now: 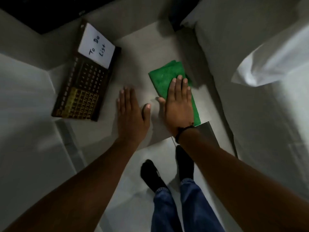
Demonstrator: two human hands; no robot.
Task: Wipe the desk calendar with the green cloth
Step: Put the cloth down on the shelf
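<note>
The dark wooden desk calendar lies flat at the left of a pale table, with a white "To Do List" note on its far end. A folded green cloth lies at the table's right side. My right hand rests flat on the cloth, fingers together and extended, palm down. My left hand lies flat on the bare tabletop between the calendar and the cloth, touching neither, holding nothing.
A bed with white sheets runs along the right of the table. A dark object sits at the top left. My legs in blue jeans and black socks stand on the pale floor below the table's near edge.
</note>
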